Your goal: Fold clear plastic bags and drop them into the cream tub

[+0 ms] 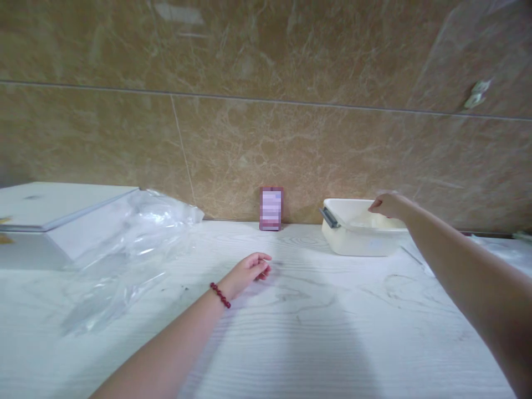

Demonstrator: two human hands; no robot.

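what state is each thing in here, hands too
white tub: open, upright
right hand: at tub, fingers bent; contents unclear
left hand: empty, loosely curled
phone: upright near wall, screen lit
white box: closed
clear plastic: crumpled, spread out
red bracelet: worn

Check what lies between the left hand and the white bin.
Bare tabletop, as the head view shows, between the left hand and the white bin; the red-edged item stands farther back.
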